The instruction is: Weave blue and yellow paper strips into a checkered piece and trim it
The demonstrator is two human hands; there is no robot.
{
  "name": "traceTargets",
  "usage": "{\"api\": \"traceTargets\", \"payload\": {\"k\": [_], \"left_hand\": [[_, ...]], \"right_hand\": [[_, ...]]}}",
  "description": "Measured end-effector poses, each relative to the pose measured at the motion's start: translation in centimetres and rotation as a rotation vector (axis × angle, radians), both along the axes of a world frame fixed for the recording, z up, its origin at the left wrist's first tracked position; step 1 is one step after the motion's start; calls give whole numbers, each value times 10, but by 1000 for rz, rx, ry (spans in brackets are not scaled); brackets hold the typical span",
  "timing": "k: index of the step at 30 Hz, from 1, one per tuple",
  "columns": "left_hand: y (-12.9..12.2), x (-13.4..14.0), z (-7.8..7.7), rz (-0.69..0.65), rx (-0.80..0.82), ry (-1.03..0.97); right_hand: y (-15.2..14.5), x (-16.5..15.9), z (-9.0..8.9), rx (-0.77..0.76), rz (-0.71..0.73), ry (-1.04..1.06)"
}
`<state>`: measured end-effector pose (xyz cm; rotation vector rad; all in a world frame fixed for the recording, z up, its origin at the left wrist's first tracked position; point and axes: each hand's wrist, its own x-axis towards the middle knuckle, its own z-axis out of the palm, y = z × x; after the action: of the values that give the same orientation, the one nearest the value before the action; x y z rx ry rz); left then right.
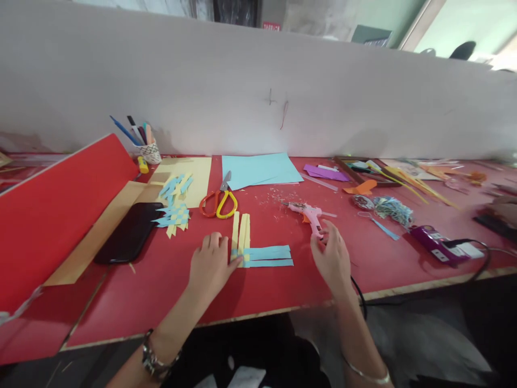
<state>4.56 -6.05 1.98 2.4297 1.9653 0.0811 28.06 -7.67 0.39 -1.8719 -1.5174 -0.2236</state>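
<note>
**Paper weave pinned, glue gun at the fingertips**

Head view: yellow and blue paper strips (pixel 258 249) lie interlaced on the red table (pixel 169 280), the yellow ones running toward twelve o'clock and the blue ones toward three o'clock. The left hand (pixel 210 265) rests flat with fingers spread and released, gripping nothing; its fingertips (pixel 238 261) press on the nine o'clock edge of the weave where the two colours cross. The right hand (pixel 332 257) sits at three o'clock of the strips, well clear of their free blue ends. Its fingers are loosely curled and touch the handle of the pink glue gun (pixel 310 214), which lies on the table at twelve o'clock of that hand. Whether they have closed around the handle I cannot tell; it looks like contact more than a firm grasp.

Risks, as I judge them: the weave is held at one edge only, so a nudge from the right wrist could slide the loose blue ends out of square. The gun's nozzle points toward nine o'clock, near paper scraps, and its cord (pixel 357 293) trails under the right forearm, so a snag could drag the gun across the strips. Scissors (pixel 218 202) lie at twelve o'clock of the left hand, apart from both hands.
</note>
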Motion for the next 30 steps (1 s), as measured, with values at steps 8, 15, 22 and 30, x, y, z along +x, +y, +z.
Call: {"api": "traceTargets", "payload": {"k": [8, 15, 22, 30], "left_hand": [[2, 14, 5, -66, -7, -19], [3, 15, 0, -103, -64, -249], [2, 17, -6, -102, -100, -392], [9, 12, -17, -178, -135, -530]], "right_hand": [[33, 15, 21, -499, -89, -224], [40, 31, 24, -449, -165, -250], [46, 36, 29, -384, -180, -237], [30, -33, 24, -425, 478, -208]]}}
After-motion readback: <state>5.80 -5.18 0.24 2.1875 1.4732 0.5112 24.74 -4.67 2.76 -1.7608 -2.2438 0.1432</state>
